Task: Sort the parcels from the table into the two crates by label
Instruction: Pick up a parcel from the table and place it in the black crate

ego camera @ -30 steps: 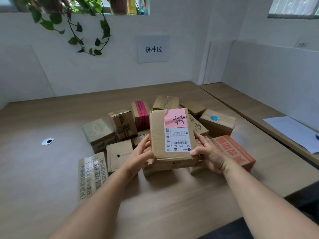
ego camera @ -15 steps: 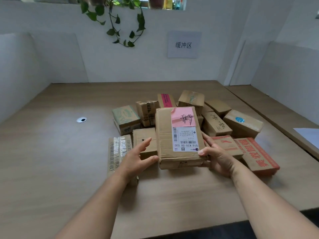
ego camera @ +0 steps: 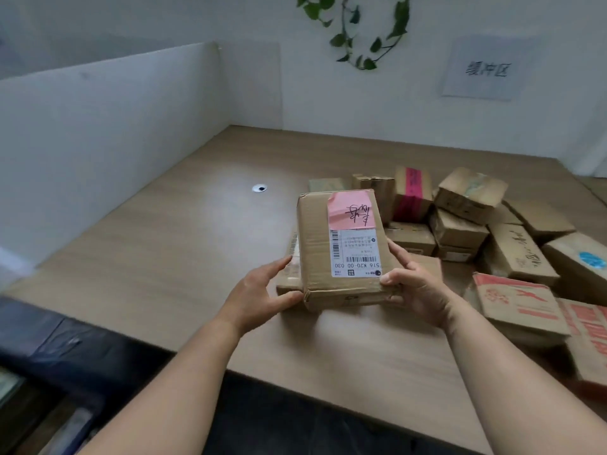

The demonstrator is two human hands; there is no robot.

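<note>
A wood-grain worktop [ego camera: 184, 244] carries a cluster of cardboard parcels [ego camera: 460, 224] on its right side, two red-printed boxes [ego camera: 519, 303] nearest the front edge; a small grommet [ego camera: 259, 188] sits well apart.

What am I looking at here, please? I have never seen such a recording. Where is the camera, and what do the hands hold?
There is no machine here. A person works with two bare hands, and the one camera sits on the person's head, looking forward and down, so you see the arms from above.

Both hands hold one cardboard parcel above the wooden table. The left hand grips its left side, the right hand its right side. The parcel carries a pink note with handwriting and a white shipping label with barcodes.

To the right, a pile of other cardboard parcels lies on the table. White panels stand around the table, and a paper sign hangs on the wall. No crates show in this picture.
</note>
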